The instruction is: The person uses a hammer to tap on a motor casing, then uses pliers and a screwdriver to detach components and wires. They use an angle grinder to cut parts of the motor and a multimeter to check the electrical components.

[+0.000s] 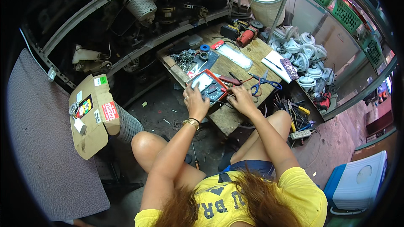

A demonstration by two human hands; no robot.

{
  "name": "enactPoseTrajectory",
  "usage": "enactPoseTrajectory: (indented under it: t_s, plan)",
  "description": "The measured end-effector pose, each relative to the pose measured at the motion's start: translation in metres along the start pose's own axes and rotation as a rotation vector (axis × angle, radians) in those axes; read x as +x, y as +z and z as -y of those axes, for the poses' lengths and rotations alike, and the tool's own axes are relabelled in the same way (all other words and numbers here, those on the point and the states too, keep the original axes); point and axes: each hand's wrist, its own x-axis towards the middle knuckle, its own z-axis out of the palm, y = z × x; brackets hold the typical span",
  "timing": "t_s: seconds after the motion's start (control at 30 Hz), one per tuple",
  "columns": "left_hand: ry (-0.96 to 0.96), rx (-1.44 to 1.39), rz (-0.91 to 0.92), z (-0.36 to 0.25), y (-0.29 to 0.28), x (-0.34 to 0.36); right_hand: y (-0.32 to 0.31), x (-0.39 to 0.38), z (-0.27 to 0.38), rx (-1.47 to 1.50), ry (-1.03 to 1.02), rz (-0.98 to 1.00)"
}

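Observation:
An analog multimeter (215, 91) with a red rim, pale dial face and dark selector panel lies tilted at the near left part of the wooden workbench (227, 120). My left hand (197, 102) grips its left side, fingers along the edge and the thumb near the lower corner. At the meter's right edge my right hand (243, 100) is closed, fingertips pinched beside a small red piece and dark test leads. What exactly sits between those fingertips is too small to make out. Just beyond lie a dark red-handled tool (229, 80) and blue-handled scissors (265, 85).
Small metal parts (184, 60), blue tape (204, 48), a plastic packet (235, 56), a red angle grinder (249, 36) and a notebook (277, 66) cover the bench. White plastic parts (309, 52) are piled right. A cardboard box piece (90, 115) stands left; hand tools (294, 111) lie below right.

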Motion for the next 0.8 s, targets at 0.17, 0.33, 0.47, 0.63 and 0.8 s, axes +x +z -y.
enactPoseTrajectory:
  t_s: [0.17, 0.33, 0.47, 0.63, 0.8]
  plan:
    - [0.342, -0.041, 0.264, 0.006, -0.005, -0.001, 0.002, 0.026, -0.006, -0.048, -0.030, 0.132]
    - [0.307, -0.094, 0.316, 0.004, -0.009, 0.006, -0.010, 0.057, -0.003, -0.291, -0.201, 0.156]
    - [0.329, -0.079, 0.327, 0.003, -0.013, 0.010, 0.006, 0.067, -0.001, -0.308, -0.236, 0.000]
    - [0.367, -0.039, 0.313, 0.003, -0.010, 0.012, 0.017, 0.072, -0.002, -0.249, -0.122, 0.102]
    - [0.489, 0.068, 0.186, 0.008, -0.001, 0.010, 0.025, 0.068, 0.004, -0.016, -0.012, -0.002]
